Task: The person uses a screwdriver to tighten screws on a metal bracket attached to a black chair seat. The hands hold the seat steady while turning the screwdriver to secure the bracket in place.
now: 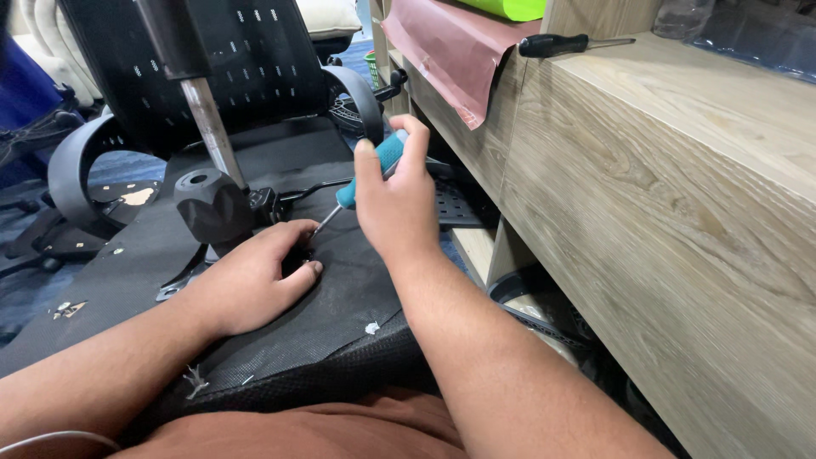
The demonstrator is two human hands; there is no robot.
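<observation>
Screwdriver (367,174) with the teal handle sits right at the middle of the view, clamped in the right hand (395,204), whose grip is wrapped tight around the handle, thumb up along it. Its thin metal shaft slants down toward seven o'clock, and the tip meets the black underside of an upturned chair seat (340,297) just beside the fingers of the left hand (255,276). That left hand lies palm down on the seat's dark fabric, fingers curled together and pressed around the spot where the tip lands; whether they pinch something small there, I cannot tell. At ten o'clock from the hands, the black chair mechanism (212,208) rises off the seat with its shiny gas-lift column (211,127) leaning up toward eleven o'clock. A curved black armrest (72,174) loops at nine o'clock. Over at three o'clock runs a pale wooden shelf unit (680,170), and on its top at one o'clock rests a second screwdriver (565,44), black-handled, well apart from the work. A reddish sheet (455,51) droops over the shelf's edge at twelve o'clock.
</observation>
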